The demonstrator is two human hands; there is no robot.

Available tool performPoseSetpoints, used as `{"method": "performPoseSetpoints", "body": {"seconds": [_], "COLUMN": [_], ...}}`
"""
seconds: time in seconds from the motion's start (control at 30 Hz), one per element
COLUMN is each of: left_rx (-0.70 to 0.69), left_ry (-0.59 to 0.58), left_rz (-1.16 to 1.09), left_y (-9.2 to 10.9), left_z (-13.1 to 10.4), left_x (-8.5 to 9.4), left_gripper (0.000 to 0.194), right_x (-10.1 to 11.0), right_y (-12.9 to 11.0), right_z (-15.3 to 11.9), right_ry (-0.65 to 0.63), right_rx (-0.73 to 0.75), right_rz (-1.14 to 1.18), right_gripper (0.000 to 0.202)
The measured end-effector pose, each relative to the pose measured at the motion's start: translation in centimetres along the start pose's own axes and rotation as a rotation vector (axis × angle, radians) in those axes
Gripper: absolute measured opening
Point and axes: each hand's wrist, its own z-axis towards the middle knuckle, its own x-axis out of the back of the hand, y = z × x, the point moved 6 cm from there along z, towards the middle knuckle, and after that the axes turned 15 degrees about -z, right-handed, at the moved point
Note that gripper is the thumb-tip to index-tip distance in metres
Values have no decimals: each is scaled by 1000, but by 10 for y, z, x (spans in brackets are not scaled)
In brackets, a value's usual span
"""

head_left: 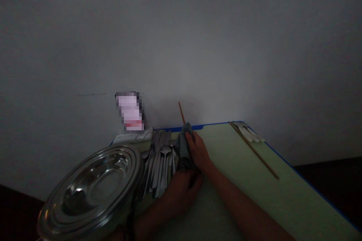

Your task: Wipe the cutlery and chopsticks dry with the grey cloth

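A brown wooden chopstick (181, 113) sticks up out of a grey-blue cloth (184, 144) wrapped around it. My right hand (199, 151) is closed around the cloth, thumb towards its upper end. Just below, my left hand (181, 190) is closed at the lower end of the cloth and chopstick; the part in its fingers is hidden. Left of my hands lie several metal spoons (165, 151) and knives (157, 139) in a loose group. Another chopstick (254, 150) lies slanted on the right half of the table, beside several white-handled forks (249, 133).
A large shiny metal dish (93, 192) takes up the left of the green table (220, 139). Behind it, a phone (131, 113) with a blurred screen leans on the wall above a folded white cloth (132, 135). A blue edge borders the table; the wall stands close behind.
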Motion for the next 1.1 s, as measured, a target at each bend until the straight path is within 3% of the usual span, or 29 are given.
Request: {"method": "performPoseSetpoints", "body": {"seconds": [0.33, 0.77, 1.1], "left_rx": [25, -27, -32], "left_ry": [18, 17, 35], "left_rz": [36, -35, -49], "left_y": [-7, -2, -4], "left_z": [0, -4, -4], "left_x": [-2, 0, -1], "left_gripper": [34, 33, 31], "right_x": [-3, -4, -3], "right_y": [0, -10, -10], "right_z": [0, -4, -5], "right_ry": [-39, -97, -70], "right_rx": [-1, 62, 69], "right_rz": [-15, -20, -24], "right_gripper": [31, 33, 29]}}
